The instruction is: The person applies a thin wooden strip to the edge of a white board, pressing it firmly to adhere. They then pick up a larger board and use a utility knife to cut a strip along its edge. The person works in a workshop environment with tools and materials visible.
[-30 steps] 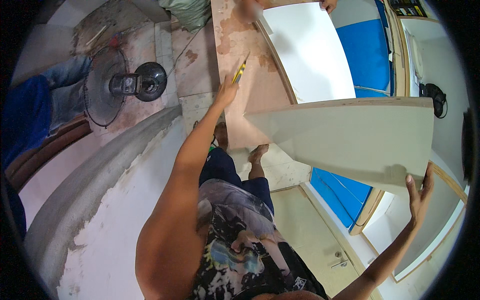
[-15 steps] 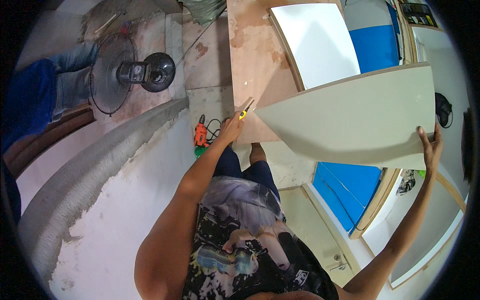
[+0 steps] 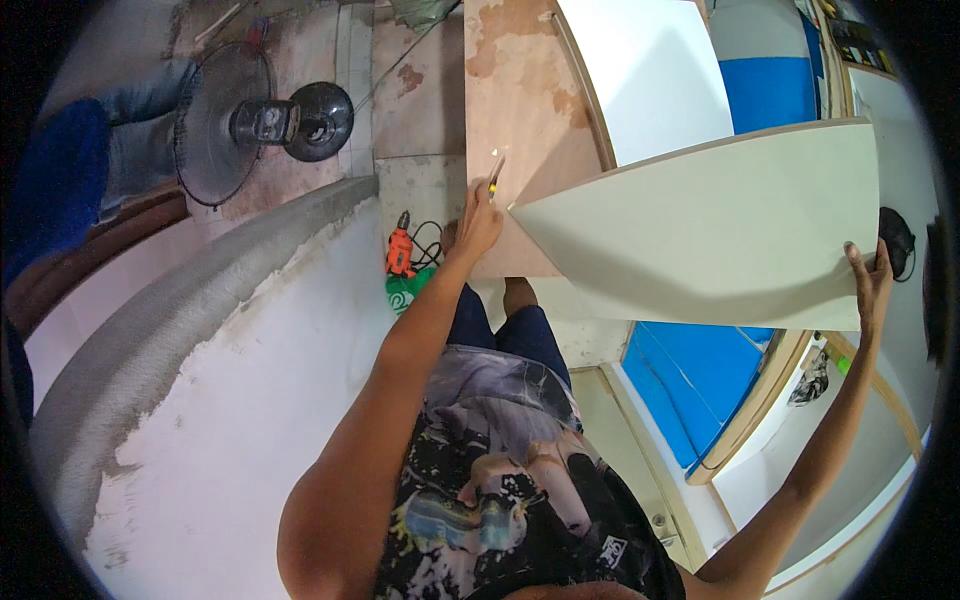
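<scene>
My left hand [image 3: 480,222] is closed around a yellow utility knife [image 3: 492,187], its blade pointing away from me above the brown wooden board [image 3: 520,110]. Most of the knife's handle is hidden by my fingers. To the right, a large pale, wedge-shaped panel [image 3: 710,220] lies with its narrow tip close to my left hand and its wide end far right. My right hand [image 3: 871,280] grips that wide end, thumb on top of the panel and fingers at its edge. A white panel [image 3: 650,80] with a brown edge lies on the board beyond it.
An orange power drill [image 3: 399,250] with a black cord sits by a green bag [image 3: 405,290] on the floor. A black fan [image 3: 320,120] stands at the far left, near a person's legs [image 3: 140,150]. A low wall [image 3: 250,250] curves along my left.
My left hand has moved slightly away from me with the knife, whose yellow body now shows less. My right hand keeps hold of the pale panel.
</scene>
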A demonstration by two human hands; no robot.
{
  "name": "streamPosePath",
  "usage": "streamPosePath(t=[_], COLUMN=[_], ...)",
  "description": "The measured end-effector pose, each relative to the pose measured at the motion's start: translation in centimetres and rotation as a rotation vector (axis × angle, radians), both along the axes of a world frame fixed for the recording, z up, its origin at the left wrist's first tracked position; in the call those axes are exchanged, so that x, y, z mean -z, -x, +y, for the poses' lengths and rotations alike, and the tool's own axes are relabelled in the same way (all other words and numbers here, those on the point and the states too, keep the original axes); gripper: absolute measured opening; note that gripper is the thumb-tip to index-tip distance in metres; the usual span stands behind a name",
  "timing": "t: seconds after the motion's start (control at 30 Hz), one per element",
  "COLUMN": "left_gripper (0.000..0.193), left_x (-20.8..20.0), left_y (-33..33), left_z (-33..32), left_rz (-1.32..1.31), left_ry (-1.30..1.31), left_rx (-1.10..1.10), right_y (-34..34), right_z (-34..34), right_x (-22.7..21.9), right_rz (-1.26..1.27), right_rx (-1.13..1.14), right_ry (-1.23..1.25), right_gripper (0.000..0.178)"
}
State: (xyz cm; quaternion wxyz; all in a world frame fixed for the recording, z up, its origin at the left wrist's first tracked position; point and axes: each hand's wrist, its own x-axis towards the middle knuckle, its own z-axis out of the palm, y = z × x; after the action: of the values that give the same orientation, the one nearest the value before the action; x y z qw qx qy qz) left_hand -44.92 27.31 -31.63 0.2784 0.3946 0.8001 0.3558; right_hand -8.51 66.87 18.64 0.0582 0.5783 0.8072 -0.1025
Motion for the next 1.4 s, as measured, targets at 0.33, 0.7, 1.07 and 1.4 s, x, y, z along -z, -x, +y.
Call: streamPosePath(t=[0.33,0.7,1.07,1.4], left_gripper=[0.048,0.021,0.029,0.044], left_x=[-4.3,-1.4,-1.0,-0.3], left_y=[3.6,2.1,1.6,1.9], left_z=[6.1,2.5,3.2,0.7], left_rz=[0.176,0.161,0.116,-0.218], left_ry=[-0.005,0.109,0.062,0.005], left_rx=[0.196,0.573,0.568,0.498], right_y=[-3.0,-3.3,-5.9,-7.2], right_z=[6.1,10.6,9.7,6.1], right_x=[3.8,6.0,7.6,6.1], right_rz=[0.087,-0.170,0.104,0.327], right_rx=[-0.049,-0.033,-0.052,-0.001], right_ry=[0.025,0.040,-0.038,0.006], right_gripper=[0.065,0.084,0.065,0.050])
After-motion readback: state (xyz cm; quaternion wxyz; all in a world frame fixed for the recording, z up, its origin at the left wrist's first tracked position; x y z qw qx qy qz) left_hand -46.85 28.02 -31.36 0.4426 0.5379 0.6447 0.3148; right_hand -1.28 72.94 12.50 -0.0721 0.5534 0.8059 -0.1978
